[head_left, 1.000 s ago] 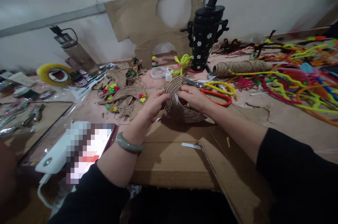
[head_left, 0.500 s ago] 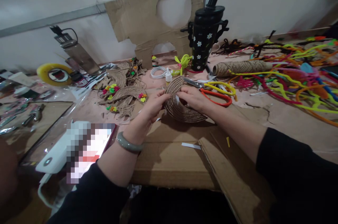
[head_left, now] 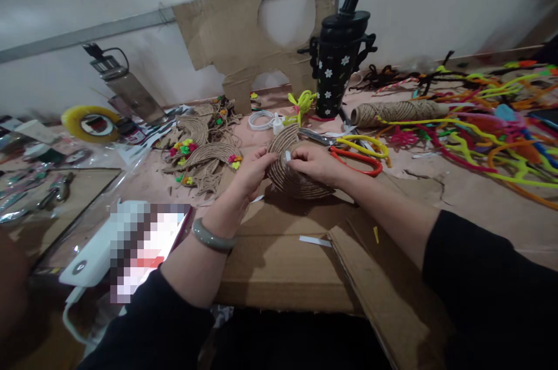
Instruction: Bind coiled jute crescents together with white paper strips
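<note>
Left hand (head_left: 254,173) grips curved twine piece (head_left: 297,184); right hand (head_left: 317,165) pinches white strip (head_left: 288,155) there; jar label (head_left: 136,136) illegible

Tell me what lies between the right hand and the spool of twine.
Scissors with yellow and red handles lie between the right hand and the spool in the head view.

My cord piece (head_left: 299,184): brn w/ curved parallel ridges; sm. strip (head_left: 288,155) there, wht. My sleeves (head_left: 143,323): blk. My bangle (head_left: 213,236): gry-grn. Scissor handles (head_left: 364,173): yel. & org-red. Tumbler (head_left: 333,68): blk w/ wht flowers. Tape roll (head_left: 70,123): yel. Twine roll (head_left: 392,112): tan. Power bank (head_left: 89,259): wht.
</note>
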`<action>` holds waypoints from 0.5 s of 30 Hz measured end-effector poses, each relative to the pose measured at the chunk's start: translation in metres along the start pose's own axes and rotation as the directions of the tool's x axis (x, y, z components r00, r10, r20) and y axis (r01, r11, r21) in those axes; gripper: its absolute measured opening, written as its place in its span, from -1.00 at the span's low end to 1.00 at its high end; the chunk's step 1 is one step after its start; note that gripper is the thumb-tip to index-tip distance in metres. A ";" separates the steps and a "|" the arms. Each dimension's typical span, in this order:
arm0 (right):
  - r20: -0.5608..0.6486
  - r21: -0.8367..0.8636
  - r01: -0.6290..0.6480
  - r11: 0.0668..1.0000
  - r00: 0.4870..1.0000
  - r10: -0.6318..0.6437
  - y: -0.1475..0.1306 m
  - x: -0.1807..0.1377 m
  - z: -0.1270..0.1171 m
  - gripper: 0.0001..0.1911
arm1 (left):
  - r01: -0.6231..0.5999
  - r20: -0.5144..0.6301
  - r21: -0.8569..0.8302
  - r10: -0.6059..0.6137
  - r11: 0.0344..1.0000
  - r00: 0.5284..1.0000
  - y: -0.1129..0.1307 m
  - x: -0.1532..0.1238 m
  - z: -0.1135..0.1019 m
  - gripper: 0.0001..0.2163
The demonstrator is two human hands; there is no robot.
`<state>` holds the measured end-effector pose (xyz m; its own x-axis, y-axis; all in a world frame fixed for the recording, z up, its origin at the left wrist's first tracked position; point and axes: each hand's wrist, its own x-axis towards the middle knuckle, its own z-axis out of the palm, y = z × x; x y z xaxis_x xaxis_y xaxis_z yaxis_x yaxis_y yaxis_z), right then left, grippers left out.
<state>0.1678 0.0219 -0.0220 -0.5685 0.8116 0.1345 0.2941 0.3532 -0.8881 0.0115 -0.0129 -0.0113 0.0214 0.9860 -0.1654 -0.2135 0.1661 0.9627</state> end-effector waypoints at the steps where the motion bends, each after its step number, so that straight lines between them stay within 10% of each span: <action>1: 0.008 -0.004 -0.006 1.000 1.000 0.006 0.000 0.000 0.000 -0.81 | 0.003 -0.001 0.003 -0.003 1.000 1.000 0.000 0.000 0.000 -0.91; 15: 0.073 0.048 0.027 0.998 0.997 -0.031 0.003 0.000 0.001 -0.85 | -0.027 -0.033 0.012 0.027 1.000 0.999 0.002 0.000 -0.001 -0.95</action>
<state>0.1681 0.0224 -0.0254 -0.6320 0.7641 0.1290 0.2411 0.3521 -0.9043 0.0104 -0.0124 -0.0097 -0.0166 0.9891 -0.1463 -0.2025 0.1400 0.9692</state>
